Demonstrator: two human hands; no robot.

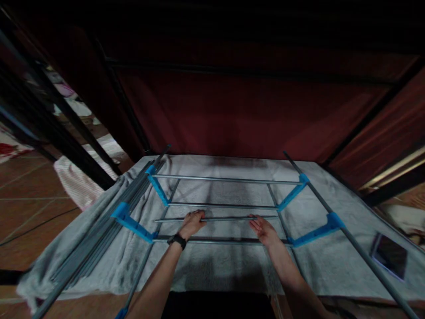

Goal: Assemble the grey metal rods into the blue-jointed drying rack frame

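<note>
A loose grey metal tube [226, 218] lies level across the middle of a tube frame, between two fixed crossbars. My left hand [191, 223], with a dark watch [177, 241] on its wrist, is closed around the tube left of its middle. My right hand [262, 228] holds the tube toward its right end between thumb and fingers, palm partly turned up. Blue plastic connectors [133, 225] on the left and matching blue connectors [317, 231] on the right join the frame's side rails and crossbars. The nearest crossbar [219, 240] passes just below my hands.
A bundle of grey tubes [109, 230] lies along the left side of the pale blanket [226, 270]. On the right rests a phone-like dark device [390, 256]. A dark red panel [215, 115] stands behind, with dark posts [76, 137] at the left.
</note>
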